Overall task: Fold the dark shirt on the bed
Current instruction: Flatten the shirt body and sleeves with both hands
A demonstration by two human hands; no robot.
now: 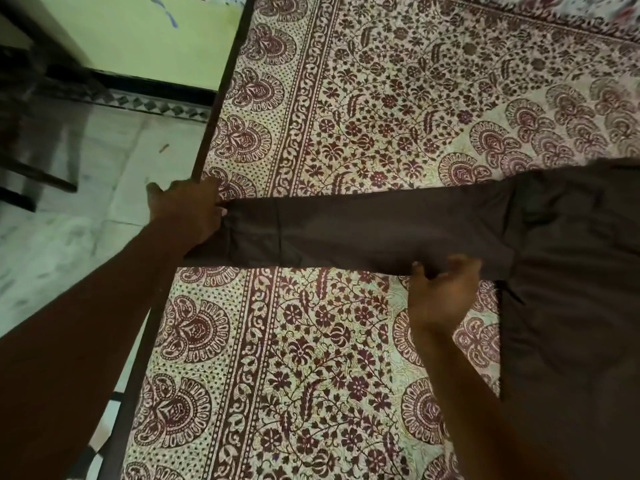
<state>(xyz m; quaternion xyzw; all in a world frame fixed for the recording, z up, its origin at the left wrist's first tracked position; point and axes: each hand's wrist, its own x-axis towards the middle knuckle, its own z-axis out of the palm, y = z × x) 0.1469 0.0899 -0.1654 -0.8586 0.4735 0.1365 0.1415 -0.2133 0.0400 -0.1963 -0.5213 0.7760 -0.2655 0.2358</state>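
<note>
The dark brown shirt (568,258) lies flat on the bed at the right, its body running down the right edge of the view. One long sleeve (363,230) stretches straight out to the left across the bedspread. My left hand (187,213) grips the cuff end of that sleeve at the bed's left edge. My right hand (443,289) pinches the sleeve's lower edge close to the armpit, with the fingers curled under the cloth.
The bed carries a cream bedspread (346,116) printed with maroon flowers and paisley borders. A dark bed frame rail (225,88) runs along its left side. Beyond it are a pale tiled floor (69,244) and a green wall (138,32).
</note>
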